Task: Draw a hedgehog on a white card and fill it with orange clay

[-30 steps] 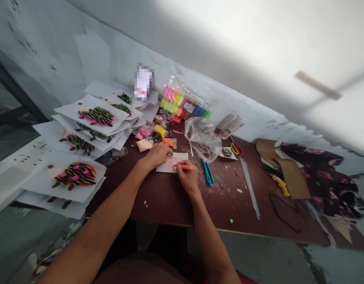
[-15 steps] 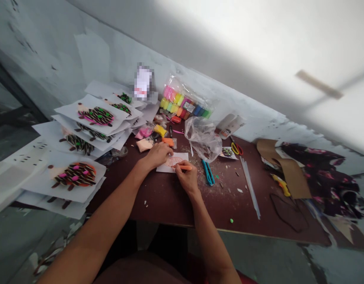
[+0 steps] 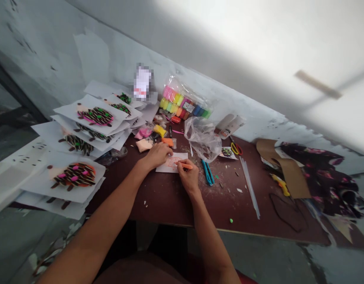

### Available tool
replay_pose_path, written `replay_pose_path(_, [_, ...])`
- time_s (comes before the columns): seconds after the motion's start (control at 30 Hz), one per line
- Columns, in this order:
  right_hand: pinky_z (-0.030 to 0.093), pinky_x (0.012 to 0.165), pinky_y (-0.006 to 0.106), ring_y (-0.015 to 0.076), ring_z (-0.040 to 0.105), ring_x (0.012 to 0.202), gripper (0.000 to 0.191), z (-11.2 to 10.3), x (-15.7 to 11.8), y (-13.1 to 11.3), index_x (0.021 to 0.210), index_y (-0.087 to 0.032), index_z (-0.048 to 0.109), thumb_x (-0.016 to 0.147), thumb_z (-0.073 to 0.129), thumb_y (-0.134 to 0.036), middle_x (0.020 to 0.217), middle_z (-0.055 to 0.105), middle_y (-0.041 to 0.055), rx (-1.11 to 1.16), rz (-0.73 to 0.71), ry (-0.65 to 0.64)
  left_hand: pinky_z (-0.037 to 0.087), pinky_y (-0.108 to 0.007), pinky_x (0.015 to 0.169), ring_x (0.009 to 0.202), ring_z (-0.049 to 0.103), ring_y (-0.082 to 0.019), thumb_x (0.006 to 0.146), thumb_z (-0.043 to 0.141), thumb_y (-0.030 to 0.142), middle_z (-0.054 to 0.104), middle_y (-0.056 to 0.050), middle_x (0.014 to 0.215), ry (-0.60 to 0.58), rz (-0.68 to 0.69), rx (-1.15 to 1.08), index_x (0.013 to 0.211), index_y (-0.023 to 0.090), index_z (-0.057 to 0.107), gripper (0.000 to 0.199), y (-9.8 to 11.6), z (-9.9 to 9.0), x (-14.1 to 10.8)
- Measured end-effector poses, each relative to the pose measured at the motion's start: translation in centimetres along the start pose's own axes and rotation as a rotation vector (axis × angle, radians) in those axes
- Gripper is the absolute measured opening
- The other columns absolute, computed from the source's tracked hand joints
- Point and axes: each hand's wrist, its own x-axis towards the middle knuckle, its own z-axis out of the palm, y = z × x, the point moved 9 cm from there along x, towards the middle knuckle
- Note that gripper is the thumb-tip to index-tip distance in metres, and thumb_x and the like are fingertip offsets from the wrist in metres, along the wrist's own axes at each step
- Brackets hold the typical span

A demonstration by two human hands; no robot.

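Note:
My right hand (image 3: 188, 176) grips an orange marker (image 3: 187, 167), its tip on a small white paper card (image 3: 166, 169). A pinkish-orange sketch (image 3: 171, 162) covers the card's middle, partly hidden by my fingers. My left hand (image 3: 156, 155) presses down on the card's upper left edge and holds it flat. Just beyond those fingers lies a lump of orange clay (image 3: 167, 141). The card sits on a dark maroon table (image 3: 170, 201) strewn with small scraps.
Stacked white sheets with clay-decorated pictures (image 3: 78, 177) spread over the left side. Behind my hands are a bag of coloured clay tubs (image 3: 182, 103) and crumpled clear plastic (image 3: 202, 139). Teal scissors (image 3: 208, 172) lie to the right, with brown cardboard (image 3: 291, 177) and dark floral cloth (image 3: 318, 177) beyond.
My right hand and the orange marker have shifted slightly up and to the right across the card, uncovering more of the sketch. My left hand has barely moved.

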Motion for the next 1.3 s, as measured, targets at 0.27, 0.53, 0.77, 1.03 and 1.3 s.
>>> replay_pose_path(0.27, [0.042,0.058,0.025,0.0142,0.056,0.056,0.024,-0.05,0.0,0.06,0.073,-0.02,0.066,0.083,0.055,-0.039,0.069,0.069,0.0019,0.002,0.007,-0.003,0.049,-0.034,0.088,0.103,0.066,-0.025,0.088,0.058,0.009,0.075,-0.009,0.107,-0.011,0.004,0.007,0.1,0.022,0.081,0.029,0.11,-0.06,0.0])
replay_pose_path(0.53, [0.042,0.056,0.024,0.0137,0.055,0.055,0.024,0.07,-0.05,0.07,0.072,-0.02,0.066,0.082,0.055,-0.039,0.067,0.069,0.0017,0.003,0.023,-0.008,0.049,-0.035,0.088,0.105,0.065,-0.026,0.088,0.059,0.011,0.074,-0.009,0.107,-0.014,-0.012,0.008,0.1,0.023,0.081,0.028,-0.01,0.02,0.0])
replay_pose_path(0.77, [0.041,0.057,0.025,0.0143,0.056,0.056,0.025,-0.34,-0.12,0.33,0.072,-0.02,0.067,0.081,0.055,-0.04,0.067,0.069,0.0017,0.011,0.029,0.017,0.049,-0.035,0.09,0.105,0.065,-0.025,0.088,0.059,0.01,0.075,-0.009,0.108,-0.021,-0.016,0.006,0.1,0.023,0.081,0.028,-0.01,-0.03,-0.01])
replay_pose_path(1.03, [0.041,0.056,0.025,0.0141,0.055,0.054,0.024,-0.22,-0.07,0.42,0.07,-0.021,0.065,0.08,0.055,-0.04,0.065,0.067,0.0008,-0.003,0.034,0.01,0.049,-0.034,0.09,0.105,0.065,-0.025,0.088,0.059,0.01,0.075,-0.008,0.107,-0.017,-0.012,0.021,0.1,0.024,0.081,0.029,0.04,-0.05,-0.03])
replay_pose_path(1.3, [0.041,0.055,0.024,0.0137,0.054,0.053,0.023,-0.25,-0.08,0.27,0.067,-0.021,0.062,0.078,0.054,-0.04,0.062,0.066,0.0001,-0.021,0.043,0.002,0.05,-0.035,0.09,0.103,0.066,-0.025,0.088,0.059,0.011,0.074,-0.01,0.107,-0.006,0.003,-0.002,0.099,0.022,0.081,0.027,-0.14,0.14,0.08])
